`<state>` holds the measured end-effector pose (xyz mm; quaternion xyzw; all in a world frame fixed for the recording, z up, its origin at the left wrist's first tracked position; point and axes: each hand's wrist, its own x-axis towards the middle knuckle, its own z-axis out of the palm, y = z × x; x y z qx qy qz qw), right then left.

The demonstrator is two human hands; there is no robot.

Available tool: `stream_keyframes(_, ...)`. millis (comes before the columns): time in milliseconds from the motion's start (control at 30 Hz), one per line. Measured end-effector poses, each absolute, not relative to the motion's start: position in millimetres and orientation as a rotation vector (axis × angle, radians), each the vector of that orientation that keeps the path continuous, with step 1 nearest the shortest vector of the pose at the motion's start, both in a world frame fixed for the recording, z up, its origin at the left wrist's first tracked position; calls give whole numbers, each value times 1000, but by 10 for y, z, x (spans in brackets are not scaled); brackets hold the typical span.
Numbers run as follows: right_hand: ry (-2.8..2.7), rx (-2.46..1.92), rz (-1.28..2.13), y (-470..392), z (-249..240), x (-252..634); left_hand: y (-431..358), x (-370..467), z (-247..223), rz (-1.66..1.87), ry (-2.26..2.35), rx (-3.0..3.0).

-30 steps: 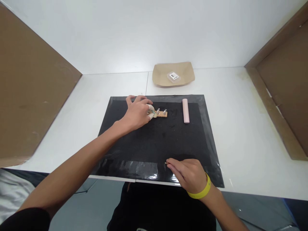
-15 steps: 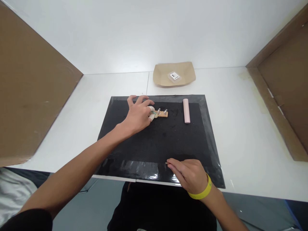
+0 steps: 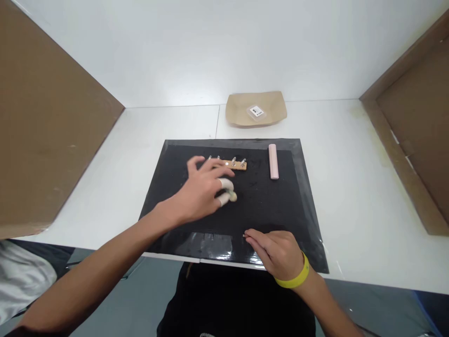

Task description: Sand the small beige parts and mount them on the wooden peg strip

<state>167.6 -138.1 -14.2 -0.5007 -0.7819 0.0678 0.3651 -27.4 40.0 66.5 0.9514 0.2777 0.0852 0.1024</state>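
My left hand [image 3: 205, 192], with white covers on its thumb and index finger, is over the middle of the black mat [image 3: 196, 238]. Between those two fingertips it pinches a small piece with a pale round end [image 3: 233, 196] and a greenish part. Just beyond the hand lies a narrow wooden strip [image 3: 239, 165] with several upright shiny pegs and a white dot, partly hidden by my fingers. My right hand [image 3: 278, 252], wearing a yellow wristband, rests near the mat's front edge. Its thumb and index finger pinch a tiny thin piece [image 3: 244, 236], too small to name.
A pink faceted bar [image 3: 273, 161] lies at the right of the mat. Behind the mat, a brown paper tray [image 3: 238, 117] holds a small clear case [image 3: 256, 112] with a printed label. Cardboard panels stand at left [image 3: 52, 117] and right [image 3: 414, 117].
My left hand has come back from the wooden strip toward me with the pale-ended piece, so more of the strip shows. My right hand stays almost where it was.
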Motion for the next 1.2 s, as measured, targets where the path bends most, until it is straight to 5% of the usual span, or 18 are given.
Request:
stream_keyframes(367, -2012, -1297, 163, -1389, -128, 1669, 407, -79, 516, -10, 433, 2796)
stream_keyframes(1200, -2025, -1289, 137, -1381, -136, 1681, 266, -550, 407, 273, 834, 2704)
